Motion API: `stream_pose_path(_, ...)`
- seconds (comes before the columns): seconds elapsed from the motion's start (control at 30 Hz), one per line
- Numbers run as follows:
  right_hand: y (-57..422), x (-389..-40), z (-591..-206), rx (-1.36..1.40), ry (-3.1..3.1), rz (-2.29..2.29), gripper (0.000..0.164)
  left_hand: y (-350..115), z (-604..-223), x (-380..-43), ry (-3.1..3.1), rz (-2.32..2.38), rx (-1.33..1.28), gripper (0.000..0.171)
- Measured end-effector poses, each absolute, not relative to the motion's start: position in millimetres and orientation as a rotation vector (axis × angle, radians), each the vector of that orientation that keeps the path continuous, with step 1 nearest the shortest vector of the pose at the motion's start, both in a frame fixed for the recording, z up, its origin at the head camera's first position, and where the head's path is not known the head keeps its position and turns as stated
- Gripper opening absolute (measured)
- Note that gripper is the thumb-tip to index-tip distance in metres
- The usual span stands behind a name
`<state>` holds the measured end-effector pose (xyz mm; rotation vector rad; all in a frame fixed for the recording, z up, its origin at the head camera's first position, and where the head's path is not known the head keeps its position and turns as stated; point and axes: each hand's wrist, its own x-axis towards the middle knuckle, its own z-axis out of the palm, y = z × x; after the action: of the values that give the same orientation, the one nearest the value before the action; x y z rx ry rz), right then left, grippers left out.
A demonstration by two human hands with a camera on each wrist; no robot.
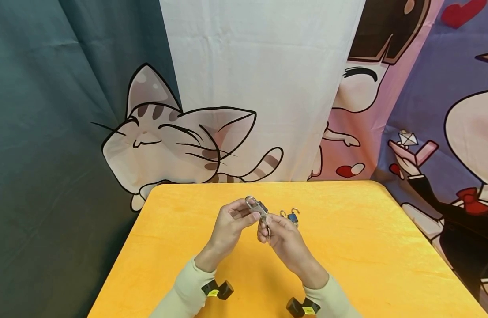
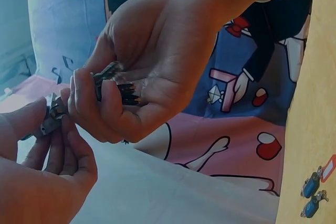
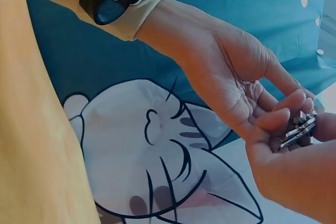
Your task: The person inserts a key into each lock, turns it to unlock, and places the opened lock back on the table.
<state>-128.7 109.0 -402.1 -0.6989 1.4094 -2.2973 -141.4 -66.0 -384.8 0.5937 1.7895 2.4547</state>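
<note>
My left hand (image 1: 227, 227) holds a padlock (image 1: 255, 207) between thumb and fingers, its metal shackle pointing up and away. In my right hand (image 1: 287, 243) is a bunch of keys (image 3: 298, 131), curled into the fingers, with some hanging below in the head view. The right fingertips pinch right at the padlock's lower end, where the two hands meet. In the left wrist view the padlock (image 2: 51, 118) is partly covered by the left fingers, and the keys (image 2: 126, 92) show dark heads inside the right hand. I cannot tell whether a key sits in the lock.
Beyond the right hand, two blue padlocks (image 1: 293, 217) lie on the yellow table (image 1: 371, 247) with their shackles raised open. A small red-edged piece (image 2: 329, 167) lies beside them in the left wrist view. Printed curtains (image 1: 260, 66) hang behind the table.
</note>
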Motion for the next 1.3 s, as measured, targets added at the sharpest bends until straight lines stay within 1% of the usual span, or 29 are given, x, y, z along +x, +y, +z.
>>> stream_pose_path(0.23, 112.5, -131.9, -409.0, -0.683, 1.187, -2.279, 0.028, -65.8, -387.1, -141.5, 1.826, 2.426, 0.597, 0.021)
stream_pose_path(0.43, 112.7, -134.9, -417.4, -0.669, 1.208, -2.267, 0.031, -64.7, -387.4, -140.2, 1.897, 2.407, 0.661, 0.032)
stream_pose_path(0.53, 112.5, -136.9, -421.1, -0.655, 1.254, -2.265, 0.034, -64.4, -387.8, -140.4, 1.968, 2.378, 0.704, 0.031)
stream_pose_path(0.63, 113.8, -140.1, -424.8, -0.627, 1.385, -2.248, 0.036, -64.2, -388.1, -140.9, 2.030, 2.353, 0.719, 0.028)
stream_pose_path(0.77, 119.1, -145.9, -425.0, -0.527, 1.749, -2.204, 0.036, -64.1, -388.2, -141.6, 2.092, 2.324, 0.731, 0.025)
stream_pose_path(0.87, 125.3, -149.4, -417.0, -0.449, 2.078, -2.146, 0.037, -64.5, -388.1, -141.9, 2.147, 2.299, 0.757, 0.022)
stream_pose_path(0.93, 130.1, -150.4, -408.0, -0.447, 2.245, -2.101, 0.036, -64.8, -388.5, -142.3, 2.180, 2.282, 0.780, 0.021)
stream_pose_path(1.0, 134.8, -150.1, -397.7, -0.496, 2.396, -2.044, 0.033, -65.4, -388.9, -142.3, 2.207, 2.264, 0.785, 0.019)
stream_pose_path(1.1, 140.8, -148.9, -382.0, -0.649, 2.545, -1.975, 0.024, -66.2, -390.3, -142.8, 2.237, 2.238, 0.798, 0.019)
stream_pose_path(1.2, 144.1, -147.9, -367.7, -0.842, 2.711, -1.884, 0.015, -67.1, -391.7, -143.2, 2.263, 2.217, 0.798, 0.020)
stream_pose_path(1.3, 145.3, -146.6, -355.6, -1.033, 2.877, -1.743, 0.013, -68.2, -393.3, -143.4, 2.296, 2.193, 0.792, 0.019)
